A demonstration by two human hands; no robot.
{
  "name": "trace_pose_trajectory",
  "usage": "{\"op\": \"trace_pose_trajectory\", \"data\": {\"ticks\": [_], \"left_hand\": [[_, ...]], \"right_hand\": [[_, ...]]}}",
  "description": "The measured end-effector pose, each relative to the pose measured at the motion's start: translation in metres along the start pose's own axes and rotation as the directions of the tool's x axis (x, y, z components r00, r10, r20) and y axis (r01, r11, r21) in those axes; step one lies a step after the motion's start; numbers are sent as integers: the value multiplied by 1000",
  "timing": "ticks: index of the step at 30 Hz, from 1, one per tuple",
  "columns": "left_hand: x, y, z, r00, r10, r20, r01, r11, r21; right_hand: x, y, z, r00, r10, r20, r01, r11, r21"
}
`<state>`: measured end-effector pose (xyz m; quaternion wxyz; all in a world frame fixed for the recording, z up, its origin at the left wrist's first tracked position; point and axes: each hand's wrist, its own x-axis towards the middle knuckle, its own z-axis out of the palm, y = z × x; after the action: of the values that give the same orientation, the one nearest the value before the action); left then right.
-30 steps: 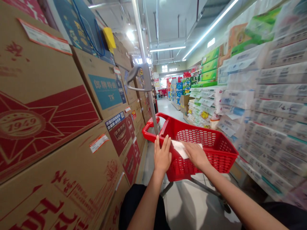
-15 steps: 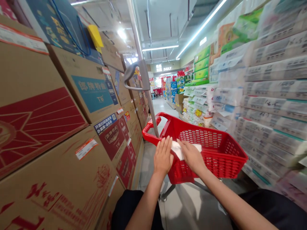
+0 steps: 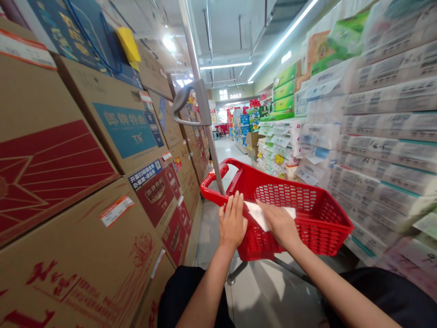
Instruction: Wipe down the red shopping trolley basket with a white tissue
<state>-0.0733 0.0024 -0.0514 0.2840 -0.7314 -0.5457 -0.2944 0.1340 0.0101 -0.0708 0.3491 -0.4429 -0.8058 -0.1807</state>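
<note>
A red plastic shopping basket cart (image 3: 316,228) with perforated sides stands in front of me on a metal frame. My left hand (image 3: 232,222) rests on its near rim, beside the handle end, fingers extended and pointing forward. My right hand (image 3: 280,223) presses a white cloth or tissue (image 3: 258,216) against the same rim. Part of the white piece sticks out on both sides of that hand. A grey metal pole (image 3: 214,159) with a grey plastic hook (image 3: 193,109) rises at the cart's left end.
Stacked cardboard cartons (image 3: 82,228) form a wall close on the left. Piled packs of wrapped paper (image 3: 389,146) line the right side, near the cart's far end. A tiled aisle (image 3: 223,148) runs ahead between them, with more boxed goods (image 3: 245,127) farther off.
My right hand has slid a little to the right along the rim with the white piece. My left hand stays on the rim. The view has shifted slightly.
</note>
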Motion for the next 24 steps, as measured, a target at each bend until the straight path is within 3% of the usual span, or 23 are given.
{"op": "trace_pose_trajectory", "data": {"ticks": [6,16,20,24], "left_hand": [[-2,-4,2,1000,19,-7,-19,999,27],[-5,-3,-5,997,63,50,-63,998,-4],[-3,1,-2,999,40,19,-39,999,-18],[-1,-5,6,1000,12,-24,-12,1000,-12]], "right_hand": [[45,-52,16,997,-43,65,48,996,-70],[-19,-18,-19,990,59,132,-20,959,-283],[-2,-32,-13,985,119,126,-85,964,-252],[33,-53,1,984,68,163,-43,987,-152]]}}
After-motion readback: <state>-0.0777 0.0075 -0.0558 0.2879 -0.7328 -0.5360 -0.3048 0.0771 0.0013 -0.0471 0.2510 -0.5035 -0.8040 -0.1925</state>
